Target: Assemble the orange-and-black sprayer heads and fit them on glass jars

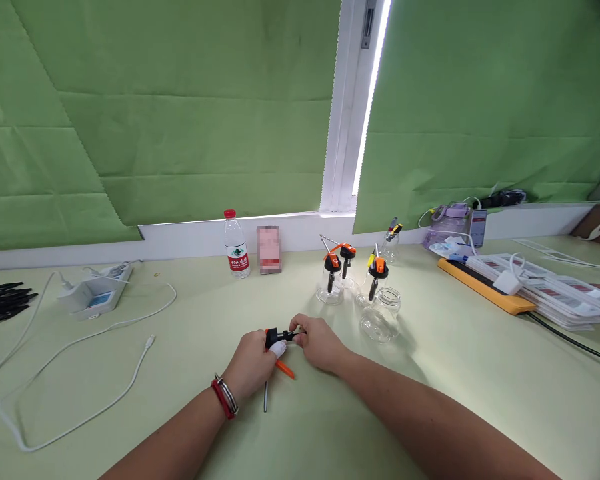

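At the lower centre of the frame, the left hand (251,365) grips a black-and-orange mechanism (273,339), with an orange handle (286,370) and a metal rod (265,398) showing below, while the right hand (321,341) pinches its narrow black end. Right of centre, an open glass jar (379,323) stands beside topped jars (325,292); left of centre, a water bottle (237,248).

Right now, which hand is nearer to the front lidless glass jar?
Right: the right hand is left of the jar, not touching it; the left hand is farther left.
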`<state>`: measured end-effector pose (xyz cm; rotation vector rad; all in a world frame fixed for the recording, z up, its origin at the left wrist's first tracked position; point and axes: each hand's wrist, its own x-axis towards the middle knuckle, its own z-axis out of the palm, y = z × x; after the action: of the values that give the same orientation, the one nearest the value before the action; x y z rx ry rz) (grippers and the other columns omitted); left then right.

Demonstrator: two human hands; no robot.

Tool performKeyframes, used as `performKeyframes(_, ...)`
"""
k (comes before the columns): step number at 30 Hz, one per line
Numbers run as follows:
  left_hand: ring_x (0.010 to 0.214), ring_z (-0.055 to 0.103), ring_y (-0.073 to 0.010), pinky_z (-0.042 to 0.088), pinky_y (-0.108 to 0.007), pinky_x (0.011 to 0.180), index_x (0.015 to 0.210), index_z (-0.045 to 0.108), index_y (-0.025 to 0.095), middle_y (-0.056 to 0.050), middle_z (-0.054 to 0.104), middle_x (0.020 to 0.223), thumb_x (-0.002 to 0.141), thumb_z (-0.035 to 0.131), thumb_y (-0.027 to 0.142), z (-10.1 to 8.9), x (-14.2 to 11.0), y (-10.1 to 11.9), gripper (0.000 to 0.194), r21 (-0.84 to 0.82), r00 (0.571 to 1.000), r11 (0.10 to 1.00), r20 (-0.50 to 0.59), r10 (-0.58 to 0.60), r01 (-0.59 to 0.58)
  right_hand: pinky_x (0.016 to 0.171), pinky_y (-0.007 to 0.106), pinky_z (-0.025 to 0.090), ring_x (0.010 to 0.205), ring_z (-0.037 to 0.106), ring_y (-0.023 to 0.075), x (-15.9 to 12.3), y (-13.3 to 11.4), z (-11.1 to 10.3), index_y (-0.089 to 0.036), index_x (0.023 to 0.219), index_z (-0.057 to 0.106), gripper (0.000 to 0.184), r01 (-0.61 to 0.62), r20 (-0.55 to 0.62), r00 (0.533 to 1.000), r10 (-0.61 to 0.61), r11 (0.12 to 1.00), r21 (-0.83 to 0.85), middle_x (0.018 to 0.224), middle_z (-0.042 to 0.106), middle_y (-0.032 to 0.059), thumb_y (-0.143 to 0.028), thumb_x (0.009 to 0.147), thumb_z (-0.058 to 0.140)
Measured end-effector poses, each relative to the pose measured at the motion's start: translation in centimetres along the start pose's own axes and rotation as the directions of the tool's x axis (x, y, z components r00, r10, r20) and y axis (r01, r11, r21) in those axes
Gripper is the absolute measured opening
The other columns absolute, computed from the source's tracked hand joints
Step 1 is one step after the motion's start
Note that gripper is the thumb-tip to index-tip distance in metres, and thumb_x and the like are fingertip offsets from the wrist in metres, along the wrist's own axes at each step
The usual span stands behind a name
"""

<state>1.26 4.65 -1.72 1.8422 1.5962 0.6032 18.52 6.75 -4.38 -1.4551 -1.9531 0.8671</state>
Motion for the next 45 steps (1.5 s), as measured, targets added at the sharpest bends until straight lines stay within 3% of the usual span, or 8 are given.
performKeyframes(45, 0.054, 0.039, -0.0129, 0.029, -0.024, 0.049, 0.065, 0.045, 0.019, 0.002, 0.045, 0.06, 0.077, 0.047, 0.039, -0.21, 0.07, 0.16, 0.024, 0.055, 1.0, 0.998, 0.011, -0.004, 0.004, 0.053, 0.021, 0.026, 0.058, 0.04, 0.0107, 0.14, -0.19, -0.36, -0.021, 0.095, 0.056, 0.019, 0.008, 0.005, 1.0, -0.008, 0.996, -0.089, 0.064, 0.049, -0.0028, -0.011, 0.08, 0.051)
